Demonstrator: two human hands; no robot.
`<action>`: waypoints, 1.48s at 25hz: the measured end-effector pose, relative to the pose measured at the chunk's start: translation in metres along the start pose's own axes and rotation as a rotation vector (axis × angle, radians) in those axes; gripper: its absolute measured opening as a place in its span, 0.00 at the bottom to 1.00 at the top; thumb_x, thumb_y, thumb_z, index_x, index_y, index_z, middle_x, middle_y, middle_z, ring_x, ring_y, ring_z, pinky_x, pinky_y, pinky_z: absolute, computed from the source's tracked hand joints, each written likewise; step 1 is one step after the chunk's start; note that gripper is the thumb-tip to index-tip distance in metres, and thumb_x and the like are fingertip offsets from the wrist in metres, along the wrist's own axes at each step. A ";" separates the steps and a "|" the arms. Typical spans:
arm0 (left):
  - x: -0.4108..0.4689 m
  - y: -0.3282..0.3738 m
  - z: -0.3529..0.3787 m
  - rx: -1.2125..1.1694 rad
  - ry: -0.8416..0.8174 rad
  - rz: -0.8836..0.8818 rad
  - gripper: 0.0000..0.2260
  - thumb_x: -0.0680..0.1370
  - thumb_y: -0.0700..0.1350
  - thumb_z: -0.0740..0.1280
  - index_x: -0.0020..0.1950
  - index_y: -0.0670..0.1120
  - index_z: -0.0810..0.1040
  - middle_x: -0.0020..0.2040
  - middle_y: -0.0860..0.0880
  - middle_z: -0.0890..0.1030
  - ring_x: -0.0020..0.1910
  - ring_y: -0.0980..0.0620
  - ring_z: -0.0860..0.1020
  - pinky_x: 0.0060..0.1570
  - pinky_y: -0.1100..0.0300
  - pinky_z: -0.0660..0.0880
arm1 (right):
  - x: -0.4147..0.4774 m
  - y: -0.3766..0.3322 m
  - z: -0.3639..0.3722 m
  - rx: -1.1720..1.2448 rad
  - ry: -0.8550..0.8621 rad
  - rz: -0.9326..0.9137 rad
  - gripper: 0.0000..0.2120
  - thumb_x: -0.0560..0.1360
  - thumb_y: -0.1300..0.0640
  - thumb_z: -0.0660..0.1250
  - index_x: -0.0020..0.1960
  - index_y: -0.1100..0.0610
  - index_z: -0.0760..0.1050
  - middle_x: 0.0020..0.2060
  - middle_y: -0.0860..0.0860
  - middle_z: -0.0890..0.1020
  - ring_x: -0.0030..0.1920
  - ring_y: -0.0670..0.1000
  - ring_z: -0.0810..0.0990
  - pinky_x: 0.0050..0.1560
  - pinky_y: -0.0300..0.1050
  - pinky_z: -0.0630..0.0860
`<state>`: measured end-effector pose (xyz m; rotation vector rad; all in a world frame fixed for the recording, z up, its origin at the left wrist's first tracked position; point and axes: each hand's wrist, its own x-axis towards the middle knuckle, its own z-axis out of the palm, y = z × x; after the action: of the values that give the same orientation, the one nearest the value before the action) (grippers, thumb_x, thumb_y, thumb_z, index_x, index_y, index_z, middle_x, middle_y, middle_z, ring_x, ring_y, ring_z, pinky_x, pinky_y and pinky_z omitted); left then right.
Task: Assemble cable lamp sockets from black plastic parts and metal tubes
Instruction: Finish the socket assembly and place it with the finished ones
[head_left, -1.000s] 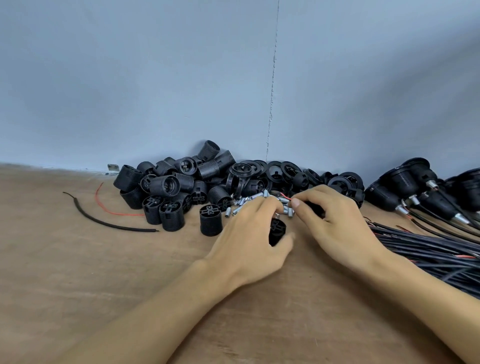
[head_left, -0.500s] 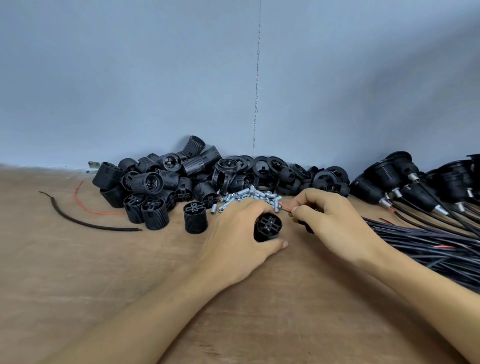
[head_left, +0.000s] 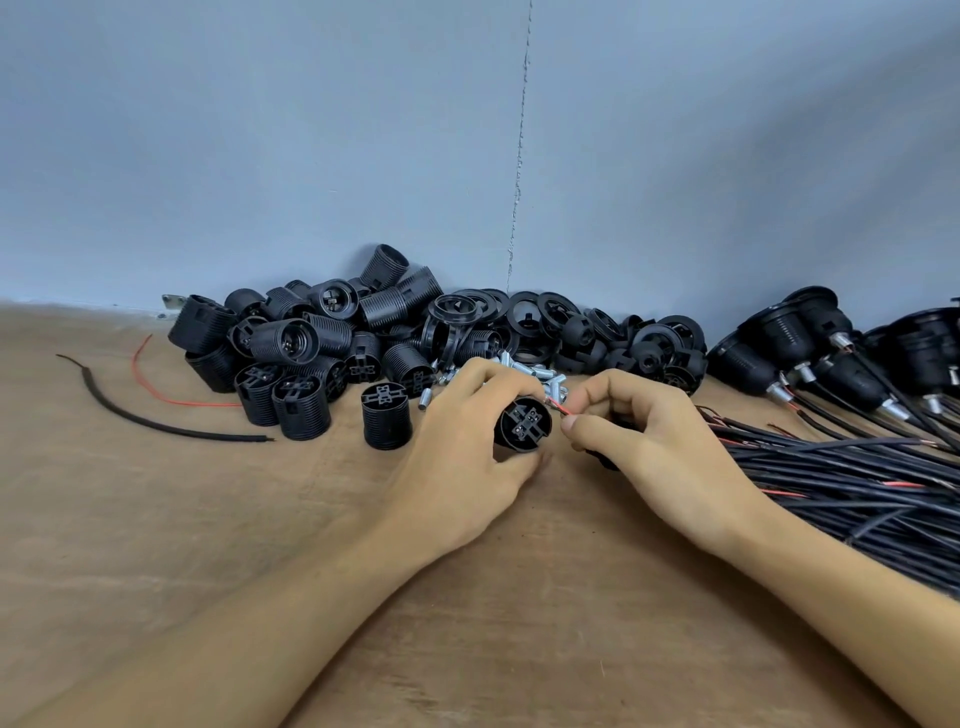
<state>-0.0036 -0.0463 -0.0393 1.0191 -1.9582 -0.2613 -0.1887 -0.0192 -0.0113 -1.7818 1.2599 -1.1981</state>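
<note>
Wire-insertion step, as judged: left hand grips the black socket body above the tabletop, while right hand, at its 3 o'clock, pinches the red wire, which next needs precise guidance into a terminal slot.

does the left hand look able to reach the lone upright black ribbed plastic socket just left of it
Probably, once freed: the upright black ribbed plastic socket stands alone beside the left hand, bare wooden table between them, but that hand grips another black socket.
</note>
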 end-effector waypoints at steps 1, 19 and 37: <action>0.000 0.000 0.000 -0.004 0.006 0.002 0.17 0.69 0.39 0.78 0.56 0.51 0.81 0.54 0.57 0.76 0.54 0.62 0.74 0.55 0.76 0.65 | -0.001 0.000 0.002 0.005 0.009 -0.014 0.03 0.76 0.60 0.71 0.44 0.53 0.80 0.35 0.48 0.81 0.38 0.46 0.76 0.42 0.36 0.72; -0.001 0.002 -0.001 -0.052 0.108 0.011 0.17 0.68 0.40 0.80 0.53 0.50 0.80 0.52 0.58 0.78 0.55 0.60 0.77 0.54 0.69 0.69 | -0.005 -0.004 0.005 0.067 -0.026 -0.079 0.04 0.79 0.58 0.69 0.45 0.54 0.79 0.33 0.42 0.78 0.36 0.41 0.73 0.40 0.30 0.69; -0.003 0.001 0.000 -0.028 0.090 0.023 0.17 0.70 0.42 0.77 0.54 0.54 0.79 0.53 0.60 0.77 0.54 0.59 0.77 0.55 0.51 0.76 | -0.005 -0.004 0.006 0.000 0.002 -0.104 0.06 0.76 0.60 0.71 0.43 0.51 0.80 0.35 0.44 0.80 0.38 0.41 0.76 0.45 0.31 0.71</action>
<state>-0.0037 -0.0438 -0.0407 0.9738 -1.8788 -0.2258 -0.1827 -0.0129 -0.0114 -1.8658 1.1806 -1.2569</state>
